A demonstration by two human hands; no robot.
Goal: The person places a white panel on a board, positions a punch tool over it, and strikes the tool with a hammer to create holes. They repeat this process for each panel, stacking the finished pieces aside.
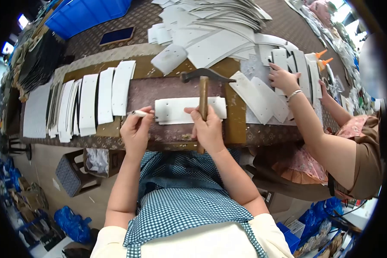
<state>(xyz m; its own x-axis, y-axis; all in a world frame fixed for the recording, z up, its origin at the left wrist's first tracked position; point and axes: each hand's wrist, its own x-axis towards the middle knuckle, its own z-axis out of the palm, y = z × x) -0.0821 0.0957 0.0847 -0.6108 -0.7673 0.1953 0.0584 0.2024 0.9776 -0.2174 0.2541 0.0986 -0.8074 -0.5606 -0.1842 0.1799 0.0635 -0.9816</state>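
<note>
In my right hand (208,129) is a hammer (204,92), its wooden handle upright in my fist and its dark curved metal head at the top. My left hand (136,131) pinches a short white pen-like tool (139,113) near the left end of a white rectangular panel (176,107). The panel has small dark dots or holes near its ends and lies on a worn reddish work board (152,88). My right fingers and the hammer handle overlap the panel's right half.
White strips (88,103) stand in a row at left. Loose white sheets (219,38) pile up at the back, near a phone (117,36) and a blue bin (88,15). At right, a co-worker's hand (284,79) touches more strips, beside bottles with orange nozzles (321,60). A stool (75,174) stands below.
</note>
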